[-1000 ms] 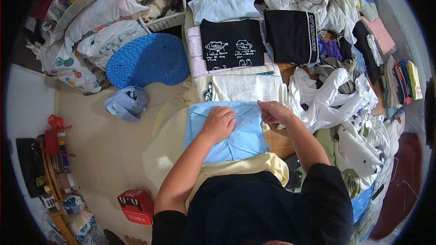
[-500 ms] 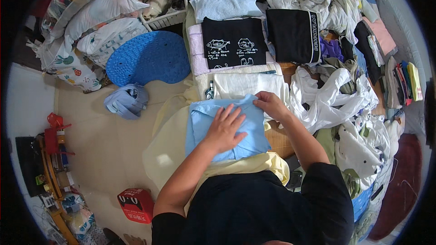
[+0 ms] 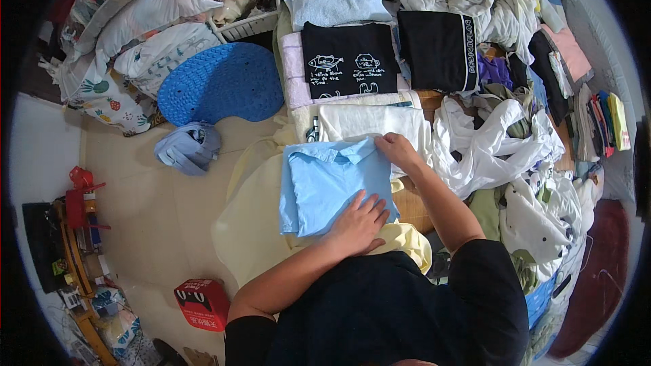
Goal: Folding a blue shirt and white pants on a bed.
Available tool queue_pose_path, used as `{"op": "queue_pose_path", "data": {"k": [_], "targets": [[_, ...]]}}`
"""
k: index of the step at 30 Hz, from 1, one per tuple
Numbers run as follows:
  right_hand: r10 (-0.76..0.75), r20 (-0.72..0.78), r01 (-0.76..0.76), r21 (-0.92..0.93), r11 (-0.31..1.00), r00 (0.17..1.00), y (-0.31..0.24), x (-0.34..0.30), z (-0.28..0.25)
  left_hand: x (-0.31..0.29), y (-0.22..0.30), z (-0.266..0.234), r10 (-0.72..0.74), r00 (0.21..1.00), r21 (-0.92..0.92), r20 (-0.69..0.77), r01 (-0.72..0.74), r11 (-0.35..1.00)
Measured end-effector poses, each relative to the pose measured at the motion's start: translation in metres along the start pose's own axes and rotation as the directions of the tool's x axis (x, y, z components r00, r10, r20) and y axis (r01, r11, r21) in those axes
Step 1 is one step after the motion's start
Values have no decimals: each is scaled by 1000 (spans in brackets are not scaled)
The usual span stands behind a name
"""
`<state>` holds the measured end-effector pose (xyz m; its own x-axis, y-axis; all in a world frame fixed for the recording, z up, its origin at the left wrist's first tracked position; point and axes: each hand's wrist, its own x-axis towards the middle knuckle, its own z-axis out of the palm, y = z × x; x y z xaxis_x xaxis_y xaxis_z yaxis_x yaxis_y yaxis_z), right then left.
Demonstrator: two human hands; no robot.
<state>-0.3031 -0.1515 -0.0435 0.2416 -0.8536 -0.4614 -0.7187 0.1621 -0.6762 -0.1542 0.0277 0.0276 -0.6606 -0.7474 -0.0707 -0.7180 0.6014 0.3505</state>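
A light blue collared shirt (image 3: 325,186), folded into a rough rectangle, lies in front of me with its collar at the far edge. My left hand (image 3: 358,226) rests flat on its near right part, fingers stretched out. At the far right corner, beside the collar, my right hand (image 3: 399,151) pinches the shirt's edge; the fingertips are partly hidden. Pale yellow cloth (image 3: 254,207) spreads under the shirt and past its left side. Just beyond the collar lies a folded white garment (image 3: 373,125).
Farther off are a black printed garment (image 3: 349,61), a folded black garment (image 3: 434,51) and a light blue towel (image 3: 336,3). Loose white clothes (image 3: 498,146) heap up at the right. On the left are a blue oval mat (image 3: 220,85), a bluish cloth bundle (image 3: 188,148) and a red box (image 3: 202,305).
My left hand has slid toward me and right, from the shirt's middle to its near edge. The collar now shows flat, and the shirt looks smoother. My right hand stays at its corner.
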Motion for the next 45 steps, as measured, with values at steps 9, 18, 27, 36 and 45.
{"op": "queue_pose_path", "data": {"k": [9,18,27,36,45], "targets": [[-431,-269,273,-470,839,862,7,-7,38,-8,-11,5,-3,1000,-236,-6,1,972],[-709,-339,376,-665,646,619,-40,-15,16,-37,-18,-16,-413,764,-563,-496,79,823],[-219,513,327,-129,936,830,-146,43,64,-80,-19,-12,-509,692,-307,-511,406,860],[63,667,30,-127,991,742,-157,56,69,-85,-19,-3,-491,660,-307,-568,384,871],[5,681,8,-16,1000,733,-155,47,84,-89,-18,-2,-466,690,-261,-554,388,884]]}}
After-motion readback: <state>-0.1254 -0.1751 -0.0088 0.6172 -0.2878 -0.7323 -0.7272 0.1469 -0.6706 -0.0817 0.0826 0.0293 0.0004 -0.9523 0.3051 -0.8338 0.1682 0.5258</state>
